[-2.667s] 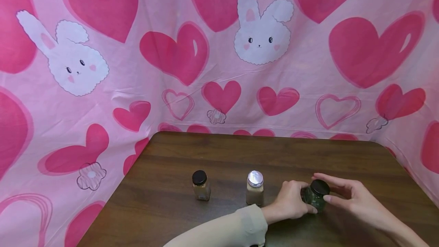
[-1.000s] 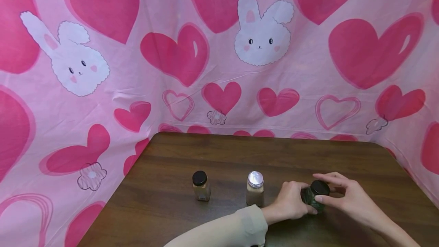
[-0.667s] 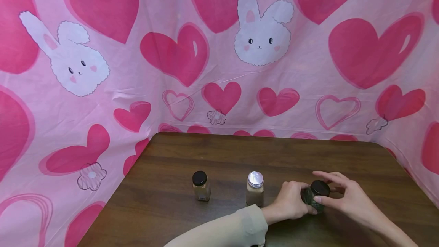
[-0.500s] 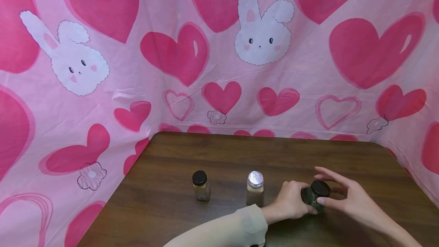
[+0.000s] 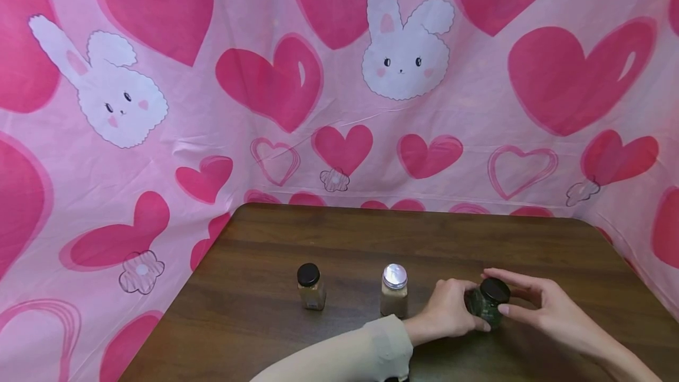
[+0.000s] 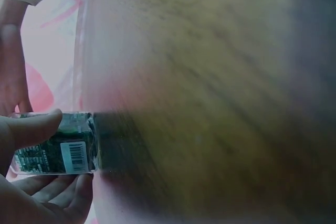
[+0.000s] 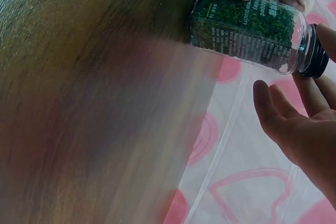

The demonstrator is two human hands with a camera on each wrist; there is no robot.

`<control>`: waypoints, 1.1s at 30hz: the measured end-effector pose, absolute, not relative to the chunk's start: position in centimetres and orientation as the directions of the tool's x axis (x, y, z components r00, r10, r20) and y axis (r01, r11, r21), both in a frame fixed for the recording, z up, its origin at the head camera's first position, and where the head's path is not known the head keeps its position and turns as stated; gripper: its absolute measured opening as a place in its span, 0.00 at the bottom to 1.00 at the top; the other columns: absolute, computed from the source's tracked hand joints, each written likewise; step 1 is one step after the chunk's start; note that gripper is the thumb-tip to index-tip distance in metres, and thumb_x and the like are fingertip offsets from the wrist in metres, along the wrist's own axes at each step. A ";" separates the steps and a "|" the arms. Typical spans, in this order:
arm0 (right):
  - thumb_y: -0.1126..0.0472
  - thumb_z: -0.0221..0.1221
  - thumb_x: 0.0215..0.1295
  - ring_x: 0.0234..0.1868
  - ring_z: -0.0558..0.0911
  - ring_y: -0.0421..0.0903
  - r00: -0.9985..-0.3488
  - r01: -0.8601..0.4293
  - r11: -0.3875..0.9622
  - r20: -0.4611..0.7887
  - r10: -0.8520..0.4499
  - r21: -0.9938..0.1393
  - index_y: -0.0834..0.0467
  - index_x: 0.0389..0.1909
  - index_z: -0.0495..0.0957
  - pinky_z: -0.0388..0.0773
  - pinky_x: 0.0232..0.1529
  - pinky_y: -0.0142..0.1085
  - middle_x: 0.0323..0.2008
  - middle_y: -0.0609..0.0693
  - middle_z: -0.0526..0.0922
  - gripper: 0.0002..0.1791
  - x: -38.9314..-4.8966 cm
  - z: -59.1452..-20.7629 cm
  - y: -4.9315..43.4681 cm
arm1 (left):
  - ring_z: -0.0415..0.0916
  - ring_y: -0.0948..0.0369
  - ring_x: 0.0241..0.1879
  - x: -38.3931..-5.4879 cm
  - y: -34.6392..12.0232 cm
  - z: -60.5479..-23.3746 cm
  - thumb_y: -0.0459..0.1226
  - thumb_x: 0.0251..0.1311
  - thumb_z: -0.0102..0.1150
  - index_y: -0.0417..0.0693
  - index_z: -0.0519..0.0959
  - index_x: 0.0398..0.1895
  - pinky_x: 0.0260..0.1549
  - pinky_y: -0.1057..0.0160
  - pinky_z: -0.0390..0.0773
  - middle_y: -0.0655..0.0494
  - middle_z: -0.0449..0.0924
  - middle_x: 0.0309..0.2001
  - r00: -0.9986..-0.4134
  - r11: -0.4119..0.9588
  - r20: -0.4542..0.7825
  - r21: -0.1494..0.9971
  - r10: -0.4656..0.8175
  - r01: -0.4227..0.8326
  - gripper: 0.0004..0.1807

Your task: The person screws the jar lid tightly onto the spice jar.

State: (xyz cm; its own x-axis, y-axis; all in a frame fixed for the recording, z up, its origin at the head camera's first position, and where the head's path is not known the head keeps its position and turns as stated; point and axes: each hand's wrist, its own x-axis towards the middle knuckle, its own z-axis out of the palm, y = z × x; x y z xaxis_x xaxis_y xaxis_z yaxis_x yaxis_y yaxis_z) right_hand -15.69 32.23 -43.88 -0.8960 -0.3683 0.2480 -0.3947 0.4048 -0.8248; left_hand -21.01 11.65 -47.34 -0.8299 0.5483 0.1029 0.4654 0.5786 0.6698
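Observation:
A clear spice jar [image 7: 244,27] of chopped green herbs, capped in black, stands upright on the table at the right in the head view. My left hand [image 5: 451,309] grips its body, thumb on the near side and fingers round the other. At the top, my right hand [image 5: 546,305] pinches the black lid [image 5: 495,290] between thumb and fingers. The left wrist view shows a barcode label [image 6: 74,157] low on the glass. From the right wrist, the thumb and fingers appear on opposite sides of the lid [image 7: 315,51], which sits on the jar's neck.
Left of the hands stands a square jar [image 5: 394,302] with a silvery top, partly behind the left forearm. Further left is a small black-capped spice jar [image 5: 312,290]. A pink heart-and-bunny cloth [image 5: 339,99] hangs behind the brown wooden table [image 5: 318,229].
The right hand's thumb and fingers shift back and forth around the lid, the thumb moving left and then back right. The left hand and the jar stay in place.

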 end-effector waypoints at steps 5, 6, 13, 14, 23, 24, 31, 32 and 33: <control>0.73 0.65 0.69 0.58 0.81 0.35 -0.896 -0.387 0.387 0.243 -0.372 -0.837 0.63 0.71 0.75 0.81 0.48 0.32 0.64 0.44 0.82 0.29 -15.7 -43.9 32.3 | 0.71 0.73 0.37 -21.1 11.6 -47.4 0.44 0.40 0.90 0.59 0.89 0.51 0.39 0.74 0.71 0.75 0.84 0.37 -0.826 0.582 0.095 0.665 0.556 0.468 0.30; 0.73 0.65 0.69 0.58 0.81 0.35 -0.896 -0.387 0.386 0.242 -0.373 -0.837 0.63 0.71 0.75 0.81 0.48 0.32 0.65 0.44 0.82 0.29 -15.8 -43.9 32.3 | 0.71 0.73 0.37 -21.1 11.6 -47.3 0.44 0.40 0.90 0.59 0.89 0.51 0.39 0.74 0.71 0.75 0.84 0.36 -0.823 0.581 0.097 0.662 0.560 0.473 0.30; 0.72 0.66 0.69 0.58 0.81 0.34 -0.902 -0.374 0.390 0.233 -0.362 -0.841 0.63 0.70 0.75 0.81 0.49 0.32 0.64 0.44 0.82 0.29 -15.8 -43.9 32.3 | 0.73 0.75 0.34 -21.2 11.6 -47.2 0.42 0.41 0.90 0.56 0.90 0.48 0.36 0.76 0.71 0.75 0.83 0.33 -0.811 0.560 0.101 0.674 0.577 0.482 0.26; 0.72 0.66 0.69 0.58 0.81 0.34 -0.904 -0.371 0.392 0.231 -0.359 -0.842 0.63 0.70 0.76 0.81 0.49 0.32 0.64 0.45 0.82 0.29 -15.8 -43.9 32.3 | 0.73 0.75 0.34 -21.2 11.6 -47.2 0.42 0.41 0.90 0.56 0.90 0.47 0.36 0.76 0.71 0.75 0.83 0.33 -0.811 0.558 0.101 0.676 0.576 0.480 0.26; 0.69 0.70 0.66 0.55 0.82 0.33 -0.927 -0.358 0.469 0.248 -0.280 -0.808 0.62 0.67 0.79 0.81 0.47 0.31 0.60 0.44 0.85 0.28 -15.5 -44.0 31.9 | 0.70 0.73 0.36 -21.1 11.6 -47.3 0.42 0.40 0.90 0.59 0.90 0.46 0.38 0.74 0.70 0.76 0.83 0.33 -0.826 0.579 0.092 0.671 0.556 0.464 0.25; 0.69 0.71 0.65 0.55 0.82 0.32 -0.931 -0.353 0.486 0.251 -0.264 -0.799 0.61 0.67 0.80 0.80 0.47 0.30 0.60 0.42 0.85 0.28 -15.4 -44.0 31.9 | 0.69 0.72 0.36 -21.1 11.6 -47.4 0.43 0.40 0.90 0.59 0.90 0.46 0.38 0.74 0.70 0.76 0.83 0.33 -0.828 0.582 0.092 0.668 0.553 0.463 0.26; 0.64 0.76 0.61 0.52 0.83 0.32 -0.943 -0.332 0.585 0.281 -0.179 -0.740 0.57 0.66 0.81 0.76 0.47 0.26 0.57 0.43 0.86 0.31 -15.3 -44.1 31.5 | 0.70 0.72 0.37 -21.1 11.6 -47.4 0.42 0.40 0.90 0.59 0.90 0.47 0.39 0.73 0.71 0.76 0.83 0.34 -0.829 0.581 0.078 0.678 0.553 0.451 0.26; 0.64 0.76 0.61 0.51 0.83 0.32 -0.943 -0.331 0.591 0.282 -0.176 -0.736 0.56 0.67 0.81 0.77 0.46 0.26 0.57 0.43 0.86 0.32 -15.2 -44.1 31.5 | 0.71 0.73 0.37 -21.1 11.6 -47.4 0.42 0.41 0.90 0.58 0.90 0.47 0.39 0.73 0.71 0.75 0.83 0.34 -0.828 0.578 0.076 0.681 0.556 0.450 0.26; 0.63 0.76 0.60 0.51 0.83 0.32 -0.945 -0.325 0.597 0.282 -0.168 -0.734 0.55 0.67 0.80 0.77 0.46 0.27 0.56 0.42 0.87 0.33 -15.2 -44.1 31.5 | 0.71 0.73 0.37 -21.1 11.6 -47.4 0.42 0.41 0.90 0.58 0.90 0.48 0.39 0.73 0.71 0.75 0.83 0.35 -0.827 0.576 0.075 0.683 0.557 0.450 0.26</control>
State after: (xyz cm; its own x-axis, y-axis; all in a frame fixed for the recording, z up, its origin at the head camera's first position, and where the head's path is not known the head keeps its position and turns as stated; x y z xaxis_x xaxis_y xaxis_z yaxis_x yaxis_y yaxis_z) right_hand -15.21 31.47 -44.09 -0.9446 -0.1683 0.2819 -0.3253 0.5968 -0.7335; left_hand -21.11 11.60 -47.36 -0.8272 0.5569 0.0750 0.4495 0.5756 0.6831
